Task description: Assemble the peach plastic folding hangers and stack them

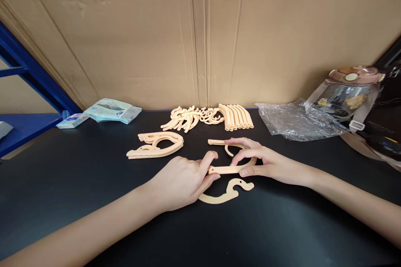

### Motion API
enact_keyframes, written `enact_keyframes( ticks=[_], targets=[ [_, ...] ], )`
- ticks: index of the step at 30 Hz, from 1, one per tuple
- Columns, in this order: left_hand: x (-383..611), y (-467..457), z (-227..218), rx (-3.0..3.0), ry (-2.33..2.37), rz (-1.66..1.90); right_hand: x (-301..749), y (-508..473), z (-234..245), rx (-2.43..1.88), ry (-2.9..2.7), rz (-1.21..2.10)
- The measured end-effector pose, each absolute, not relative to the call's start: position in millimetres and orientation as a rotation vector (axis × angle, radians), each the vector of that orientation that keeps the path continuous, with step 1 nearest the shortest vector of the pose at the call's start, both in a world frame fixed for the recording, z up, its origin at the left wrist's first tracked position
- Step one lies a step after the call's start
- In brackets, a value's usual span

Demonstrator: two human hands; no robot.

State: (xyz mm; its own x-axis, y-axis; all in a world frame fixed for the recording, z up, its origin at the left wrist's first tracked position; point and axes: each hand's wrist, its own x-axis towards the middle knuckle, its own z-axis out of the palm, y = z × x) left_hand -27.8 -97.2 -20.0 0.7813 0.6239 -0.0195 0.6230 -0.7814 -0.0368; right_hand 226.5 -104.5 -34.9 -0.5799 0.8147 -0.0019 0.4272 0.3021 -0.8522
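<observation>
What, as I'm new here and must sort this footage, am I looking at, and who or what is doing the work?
No machine here: these are a person's two bare hands, filmed by one camera worn on their head, looking forward and down. The left hand and right hand pinch the two ends of one peach plastic bar at a black table. A hook-shaped piece lies just in front of it, a stack of similar pieces to the left, and a pile of loose parts at the back by the cardboard wall. On the right lie a crumpled plastic bag and a water bottle.
</observation>
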Motion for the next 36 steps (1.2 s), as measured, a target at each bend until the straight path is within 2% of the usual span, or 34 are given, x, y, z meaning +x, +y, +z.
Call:
enact_keyframes(
  ticks=[8,18,36],
  targets=[
    [-29.2,-99.5,-23.7,-2.923,-0.874,0.033,224.9,-103.2,-35.0,-1.058,-2.211,1.140],
    [-30.1,-94.6,-16.2,-2.965,-1.278,-0.237,227.1,-102.8,-35.9,-1.064,-2.109,1.159],
    [-28.2,-96.3,-18.0,-2.940,-1.032,0.095,226.2,-103.0,-36.8,-1.036,-2.118,1.167]
  ],
)
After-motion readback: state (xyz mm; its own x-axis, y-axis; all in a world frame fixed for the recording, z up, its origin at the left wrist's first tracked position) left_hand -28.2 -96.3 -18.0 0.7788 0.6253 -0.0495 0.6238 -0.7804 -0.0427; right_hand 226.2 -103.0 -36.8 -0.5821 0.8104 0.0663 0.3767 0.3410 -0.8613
